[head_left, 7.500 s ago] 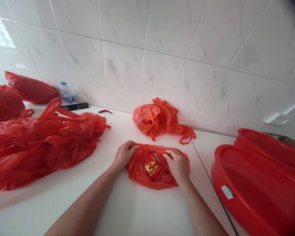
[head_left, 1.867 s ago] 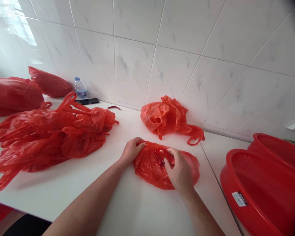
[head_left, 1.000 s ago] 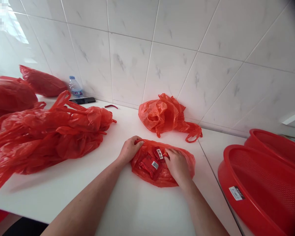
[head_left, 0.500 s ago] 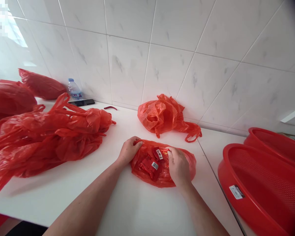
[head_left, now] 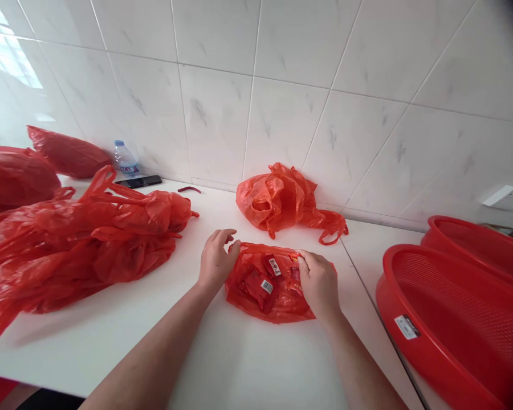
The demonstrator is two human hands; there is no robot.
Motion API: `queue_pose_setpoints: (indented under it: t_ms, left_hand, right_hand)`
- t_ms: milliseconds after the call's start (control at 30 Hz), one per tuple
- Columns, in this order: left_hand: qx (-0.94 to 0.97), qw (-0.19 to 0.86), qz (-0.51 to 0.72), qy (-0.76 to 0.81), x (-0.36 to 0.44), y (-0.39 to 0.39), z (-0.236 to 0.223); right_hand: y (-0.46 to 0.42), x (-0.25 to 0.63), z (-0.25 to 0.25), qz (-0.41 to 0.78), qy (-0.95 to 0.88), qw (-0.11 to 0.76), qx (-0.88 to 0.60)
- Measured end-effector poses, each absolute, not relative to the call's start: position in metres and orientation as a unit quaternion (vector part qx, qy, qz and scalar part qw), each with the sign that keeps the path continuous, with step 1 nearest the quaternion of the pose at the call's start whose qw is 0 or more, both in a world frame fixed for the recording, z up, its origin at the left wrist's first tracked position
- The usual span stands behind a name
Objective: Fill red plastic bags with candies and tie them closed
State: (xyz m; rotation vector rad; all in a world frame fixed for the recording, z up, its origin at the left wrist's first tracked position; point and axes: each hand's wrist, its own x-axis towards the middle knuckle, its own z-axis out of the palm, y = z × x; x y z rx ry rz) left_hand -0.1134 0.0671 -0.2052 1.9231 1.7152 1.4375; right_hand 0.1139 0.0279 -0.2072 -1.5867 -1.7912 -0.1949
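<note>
A red plastic bag (head_left: pixel 248 310) lies on the white table in front of me, its mouth spread open. Inside it are several small red packets (head_left: pixel 260 285), some with white barcode labels. My right hand (head_left: pixel 320 282) is closed on the bag's upper right edge, thumb and fingers pinching the film. At the bag's upper left corner, my left hand (head_left: pixel 217 257) has its thumb and fingers apart; the thumb is close to the bag's edge, and I cannot tell if it touches.
A crumpled red bag (head_left: pixel 282 199) sits by the tiled wall. At left lie a heap of red bags (head_left: pixel 123 239), a phone (head_left: pixel 139 181), a water bottle (head_left: pixel 125 159) and a small dark red curved item (head_left: pixel 189 189). Red plastic baskets (head_left: pixel 436 341) stand at right.
My left hand has let go of the bag's edge and moved slightly left, its fingers spreading. My right hand has shifted a little right along the rim. The view has moved slightly.
</note>
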Motion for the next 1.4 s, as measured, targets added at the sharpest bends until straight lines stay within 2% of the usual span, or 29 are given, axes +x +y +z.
queue_pose_setpoints:
  t_ms: [233,533,667,900,1167,1400]
  left_hand:
    - [0.776,0.078,0.4,0.482,-0.098,0.043,-0.193]
    - [0.811,0.054,0.228,0.536,-0.094,0.042,-0.191]
    - [0.802,0.032,0.223,0.554,-0.094,0.039,-0.192]
    - [0.807,0.089,0.186,0.554,-0.096,0.043,-0.199]
    - [0.801,0.159,0.219,0.533,-0.098,0.045,-0.198]
    - [0.781,0.122,0.249,0.559,-0.099,0.042,-0.184]
  right_hand:
    - [0.029,0.105,-0.211,-0.03,-0.731,0.248,-0.636]
    - [0.029,0.102,-0.215,-0.003,-0.746,0.246,-0.619]
    - [0.028,0.101,-0.219,0.006,-0.744,0.228,-0.628]
    - [0.03,0.101,-0.223,0.024,-0.755,0.209,-0.621]
    - [0.029,0.11,-0.214,0.039,-0.724,0.257,-0.639]
    - [0.024,0.129,-0.193,0.066,-0.649,0.264,-0.711]
